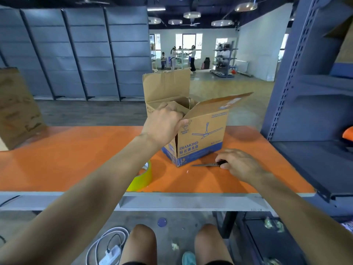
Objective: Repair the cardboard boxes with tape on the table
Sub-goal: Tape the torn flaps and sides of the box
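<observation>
Orange table (pixel 57 159): one box (pixel 202 134), one tape roll (pixel 143 178), one scissors (pixel 206 165); left hand (pixel 164 127) grips box, right hand (pixel 238 165) scissors.

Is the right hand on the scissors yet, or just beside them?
Touching. The head view shows the right hand with fingers curled over the dark handles of the scissors, blades lying flat on the orange table.

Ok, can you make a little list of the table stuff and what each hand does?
table: orange top
box: cardboard, flaps open, stands on the table
left hand: grips the box's near top corner
right hand: holds the scissors' handle
scissors: lie flat on the table by the box
tape: yellow roll on the table, partly hidden by the left forearm
</observation>
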